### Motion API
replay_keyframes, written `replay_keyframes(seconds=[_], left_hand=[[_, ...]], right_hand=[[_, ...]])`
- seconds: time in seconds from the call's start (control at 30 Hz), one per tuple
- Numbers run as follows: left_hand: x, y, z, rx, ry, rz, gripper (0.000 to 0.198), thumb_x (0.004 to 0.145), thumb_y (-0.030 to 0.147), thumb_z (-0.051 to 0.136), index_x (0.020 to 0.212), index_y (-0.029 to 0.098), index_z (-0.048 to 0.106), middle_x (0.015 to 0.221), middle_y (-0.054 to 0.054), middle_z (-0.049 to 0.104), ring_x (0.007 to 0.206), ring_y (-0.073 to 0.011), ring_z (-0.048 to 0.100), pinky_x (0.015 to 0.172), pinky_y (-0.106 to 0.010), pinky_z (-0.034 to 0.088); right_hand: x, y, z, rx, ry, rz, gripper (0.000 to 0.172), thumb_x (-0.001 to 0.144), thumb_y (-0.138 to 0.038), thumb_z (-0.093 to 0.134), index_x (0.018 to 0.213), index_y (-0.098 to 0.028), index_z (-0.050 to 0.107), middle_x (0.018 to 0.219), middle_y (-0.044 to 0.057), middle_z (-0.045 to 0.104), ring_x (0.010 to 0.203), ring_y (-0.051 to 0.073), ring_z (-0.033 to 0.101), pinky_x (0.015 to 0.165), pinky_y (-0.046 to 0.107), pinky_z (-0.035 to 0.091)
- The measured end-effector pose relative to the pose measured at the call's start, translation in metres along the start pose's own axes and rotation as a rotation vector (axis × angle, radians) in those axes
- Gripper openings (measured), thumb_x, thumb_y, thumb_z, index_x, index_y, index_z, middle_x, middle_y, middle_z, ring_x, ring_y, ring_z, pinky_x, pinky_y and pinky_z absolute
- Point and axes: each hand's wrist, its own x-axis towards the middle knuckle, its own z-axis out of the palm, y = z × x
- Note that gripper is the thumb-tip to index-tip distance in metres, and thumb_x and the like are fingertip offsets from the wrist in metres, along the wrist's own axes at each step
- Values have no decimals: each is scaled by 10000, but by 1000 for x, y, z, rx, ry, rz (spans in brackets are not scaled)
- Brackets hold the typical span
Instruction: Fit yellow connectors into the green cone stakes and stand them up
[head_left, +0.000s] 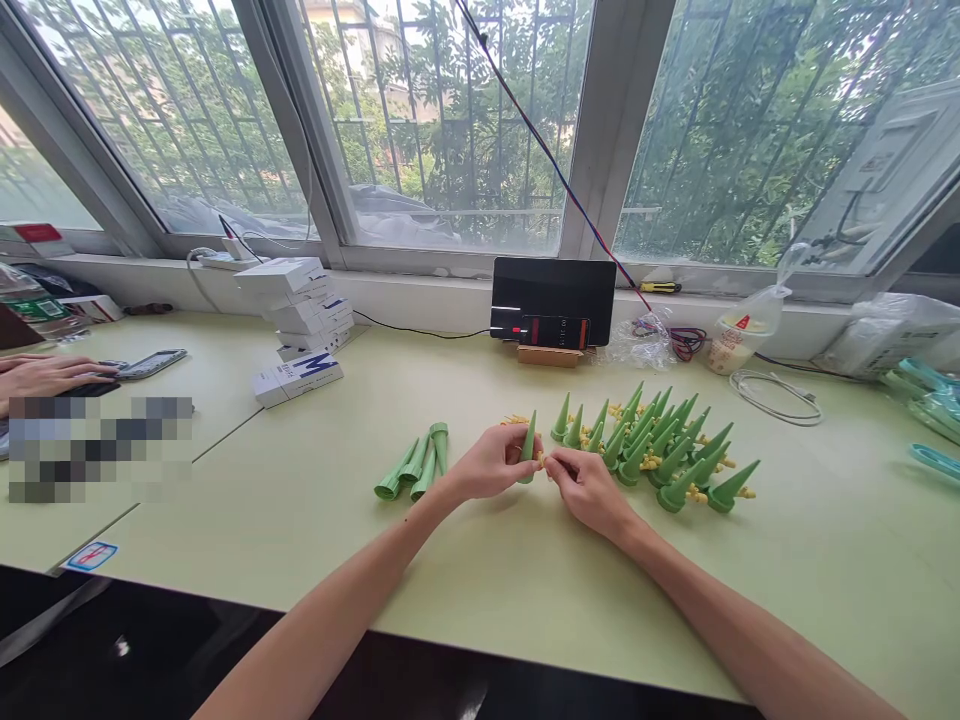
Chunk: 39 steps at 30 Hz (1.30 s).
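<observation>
My left hand (495, 462) is closed around a green plastic cone (530, 438), which stands point up between thumb and fingers. My right hand (589, 485) pinches a small yellow piece (541, 460) against the side of that cone. Behind my left hand a few more yellow pieces (515, 420) show in part. To the right stands a cluster of green cones (634, 455), most of them upright with yellow pieces at their bases. Left of my hands lie several loose green cones (414, 465), tipped over, with no yellow pieces visible on them.
Stacked white boxes (296, 310) stand at the back left. A black tablet (553, 290) with a phone (555, 332) before it leans near the window. A bagged drink cup (739, 335) and a coiled white cable (776, 398) are at the back right. Another person's hand (56, 375) rests far left.
</observation>
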Motion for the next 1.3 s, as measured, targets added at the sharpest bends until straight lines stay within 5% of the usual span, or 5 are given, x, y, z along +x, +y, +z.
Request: replay_keyframes(seconds=[1.3], left_hand=[[-2, -2, 7, 201, 89, 79, 36, 824, 182, 562, 856, 170, 574, 631, 47, 468, 537, -84, 373, 524, -223, 313]], right_hand=[[4, 2, 0, 59, 6, 56, 351, 913, -394, 442, 636, -182, 479, 564, -35, 355, 542, 121, 329, 521, 260, 255]])
